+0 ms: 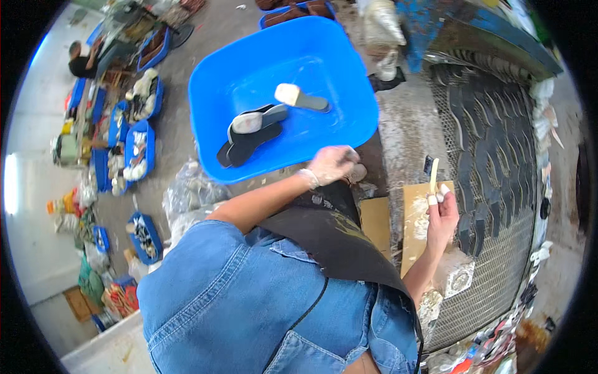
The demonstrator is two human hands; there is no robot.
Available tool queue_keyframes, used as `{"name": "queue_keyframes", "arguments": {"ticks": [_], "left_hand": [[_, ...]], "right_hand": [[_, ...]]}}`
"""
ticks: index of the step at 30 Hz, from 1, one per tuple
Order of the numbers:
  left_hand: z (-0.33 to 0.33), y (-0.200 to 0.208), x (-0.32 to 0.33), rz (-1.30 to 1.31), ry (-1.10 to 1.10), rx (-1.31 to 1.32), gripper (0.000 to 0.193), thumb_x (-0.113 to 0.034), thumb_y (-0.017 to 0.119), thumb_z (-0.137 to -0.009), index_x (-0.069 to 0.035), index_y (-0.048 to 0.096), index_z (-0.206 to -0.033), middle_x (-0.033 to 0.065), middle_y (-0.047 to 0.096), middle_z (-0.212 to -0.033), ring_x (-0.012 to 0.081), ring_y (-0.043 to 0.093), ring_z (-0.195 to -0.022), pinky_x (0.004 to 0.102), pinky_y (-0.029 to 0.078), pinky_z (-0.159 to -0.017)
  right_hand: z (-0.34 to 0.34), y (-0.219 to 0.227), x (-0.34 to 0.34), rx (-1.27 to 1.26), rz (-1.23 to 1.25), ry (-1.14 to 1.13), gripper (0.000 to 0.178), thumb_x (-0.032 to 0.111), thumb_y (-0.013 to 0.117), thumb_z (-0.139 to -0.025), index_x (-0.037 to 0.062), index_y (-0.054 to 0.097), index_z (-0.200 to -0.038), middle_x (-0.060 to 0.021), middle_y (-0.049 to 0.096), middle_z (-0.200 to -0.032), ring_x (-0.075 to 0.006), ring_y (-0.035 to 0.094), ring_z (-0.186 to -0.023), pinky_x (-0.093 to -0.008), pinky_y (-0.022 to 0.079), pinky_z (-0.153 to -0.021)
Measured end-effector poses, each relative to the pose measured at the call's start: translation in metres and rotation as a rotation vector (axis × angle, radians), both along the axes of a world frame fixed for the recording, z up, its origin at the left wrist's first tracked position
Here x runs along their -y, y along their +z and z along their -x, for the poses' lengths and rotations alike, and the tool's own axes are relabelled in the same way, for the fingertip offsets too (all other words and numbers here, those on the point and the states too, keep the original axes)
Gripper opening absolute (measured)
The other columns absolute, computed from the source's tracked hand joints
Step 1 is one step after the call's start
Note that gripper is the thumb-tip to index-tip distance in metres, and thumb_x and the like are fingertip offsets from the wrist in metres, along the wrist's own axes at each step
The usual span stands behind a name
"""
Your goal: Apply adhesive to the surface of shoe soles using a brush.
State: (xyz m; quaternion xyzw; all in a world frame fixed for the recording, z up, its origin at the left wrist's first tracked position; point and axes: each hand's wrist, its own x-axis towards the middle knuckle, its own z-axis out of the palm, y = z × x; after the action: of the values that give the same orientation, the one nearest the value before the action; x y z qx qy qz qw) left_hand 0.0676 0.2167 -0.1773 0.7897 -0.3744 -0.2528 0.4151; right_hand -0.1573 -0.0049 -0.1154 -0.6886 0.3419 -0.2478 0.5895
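My right hand (442,215), with white covers on its fingertips, grips a small brush (434,176) by its pale handle. The brush's dark bristles are raised above a cardboard piece (416,202) smeared with white. My left hand (333,164), in a thin whitish covering, is at the near rim of a big blue tub (215,75); its fingers are blurred and partly hidden. Inside that tub lie several shoe soles: a grey one with a cream heel end (309,101), a grey one with a whitish patch (258,119), and black ones (252,144) beneath.
To my right, a wire mesh rack (492,280) carries rows of dark sole pieces (492,143). A blue metal machine (492,37) stands beyond it. Plastic bags (190,193) lie left of my knees. More blue tubs (138,153) and a seated person (82,61) are farther left.
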Motion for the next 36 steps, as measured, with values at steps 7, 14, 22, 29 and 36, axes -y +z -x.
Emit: {"name": "queue_keyframes", "arguments": {"ticks": [7, 14, 22, 29, 36], "left_hand": [[-0.126, -0.075, -0.117, -0.399, 0.483, 0.074, 0.022, -0.028, 0.062, -0.078, -0.011, 0.070, -0.090, 0.0155, 0.069, -0.088, 0.0332, 0.066, -0.091, 0.0430, 0.052, -0.083], [-0.176, -0.062, -0.079, -0.795, 0.170, 0.523, 0.040, -0.032, 0.070, -0.073, -0.010, 0.065, -0.105, 0.0157, 0.062, -0.111, 0.0330, 0.059, -0.108, 0.0456, 0.049, -0.092], [-0.257, -0.021, -0.147, -0.970, 0.049, 0.391, 0.035, -0.030, 0.071, -0.070, -0.009, 0.068, -0.098, 0.0179, 0.068, -0.102, 0.0336, 0.064, -0.099, 0.0446, 0.051, -0.084], [-0.233, 0.132, -0.001, 0.038, -0.294, -0.255, 0.040, -0.021, 0.073, -0.068, -0.001, 0.060, -0.100, 0.0081, 0.066, -0.095, 0.0205, 0.064, -0.089, 0.0340, 0.051, -0.080], [-0.064, 0.104, 0.138, 0.003, -0.401, -1.296, 0.034, -0.015, 0.064, -0.088, 0.001, 0.057, -0.118, 0.0112, 0.066, -0.108, 0.0227, 0.065, -0.099, 0.0380, 0.050, -0.092]], "right_hand": [[-0.001, -0.019, -0.044, -0.168, -0.112, -0.061, 0.025, 0.007, 0.062, -0.091, -0.0021, 0.062, -0.114, 0.0036, 0.058, -0.079, -0.0008, 0.045, -0.061, -0.0168, 0.034, -0.052], [-0.018, -0.025, -0.074, -0.214, -0.143, -0.148, 0.018, 0.006, 0.061, -0.091, -0.0010, 0.062, -0.108, 0.0017, 0.060, -0.077, -0.0015, 0.047, -0.060, -0.0172, 0.034, -0.051], [-0.028, -0.034, -0.075, -0.175, -0.115, -0.236, 0.020, 0.011, 0.064, -0.088, 0.0017, 0.065, -0.106, 0.0019, 0.059, -0.073, -0.0039, 0.046, -0.060, -0.0213, 0.036, -0.052], [-0.035, 0.014, -0.095, -0.275, 0.007, -0.284, 0.035, 0.030, 0.075, -0.079, 0.0026, 0.067, -0.099, -0.0005, 0.054, -0.065, -0.0075, 0.045, -0.060, -0.0263, 0.038, -0.054], [0.029, -0.018, -0.129, -0.072, -0.010, -0.750, 0.035, 0.024, 0.068, -0.084, -0.0010, 0.065, -0.109, 0.0003, 0.061, -0.080, -0.0081, 0.052, -0.069, -0.0257, 0.043, -0.062]]}}
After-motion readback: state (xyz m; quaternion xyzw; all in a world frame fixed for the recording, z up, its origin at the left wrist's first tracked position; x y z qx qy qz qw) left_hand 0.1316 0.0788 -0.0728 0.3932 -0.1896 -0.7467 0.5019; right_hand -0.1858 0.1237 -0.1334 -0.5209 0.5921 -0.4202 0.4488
